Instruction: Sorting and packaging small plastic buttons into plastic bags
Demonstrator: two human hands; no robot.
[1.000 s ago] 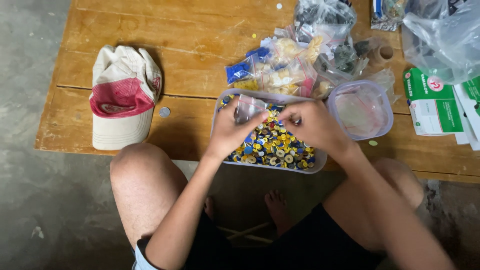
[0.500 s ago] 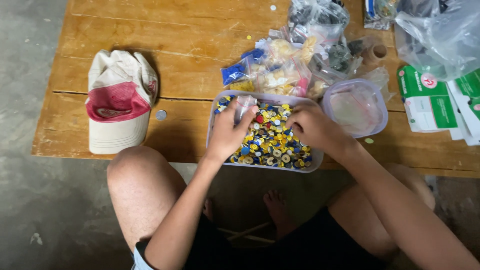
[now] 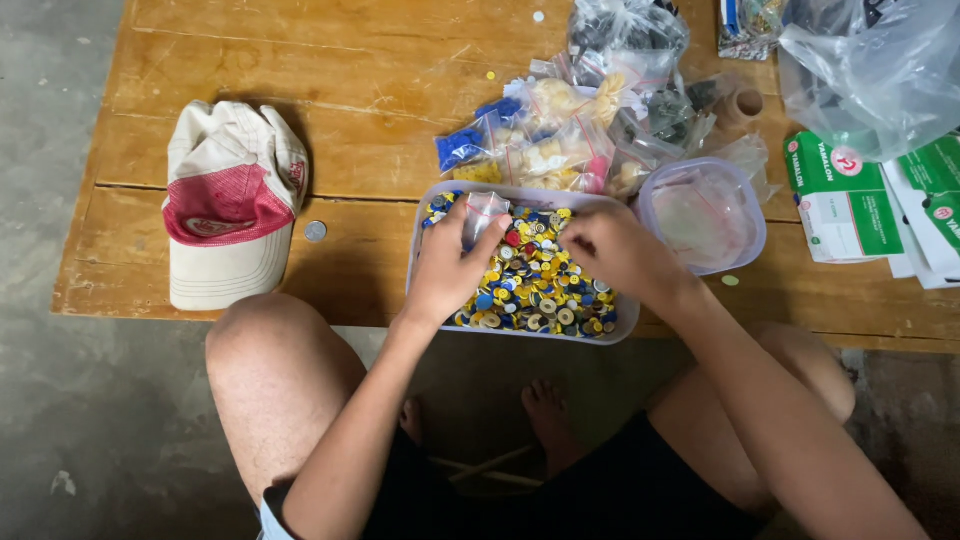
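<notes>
The wooden desk [image 3: 300,60] fills the upper part of the view, its far and right edges cut off by the frame. On its left lies a cream and red cap [image 3: 232,200], with a small coin [image 3: 316,231] just beside the brim. At the right edge sit green and white boxes [image 3: 845,195], partly cut off and partly under a big clear plastic bag [image 3: 880,70] whose contents cannot be made out. Behind the tub is a heap of small clear bags [image 3: 560,140] holding blue, yellow and dark bits, too small to tell apart.

At the near edge of the desk stands a pale rectangular tub [image 3: 418,240] full of small round buttons [image 3: 540,290], yellow, blue, red and white; both hands hide part of the pile. Just right of it, touching or nearly so, is a round clear container [image 3: 745,205] with limp clear bags inside.

The left hand [image 3: 450,265] rests over the tub, its grip closed on a small clear bag [image 3: 487,212] pinched between thumb and fingers. The right hand [image 3: 620,255] lies curled over the buttons, fingertips down among them; whether its grip holds a button is hidden.
</notes>
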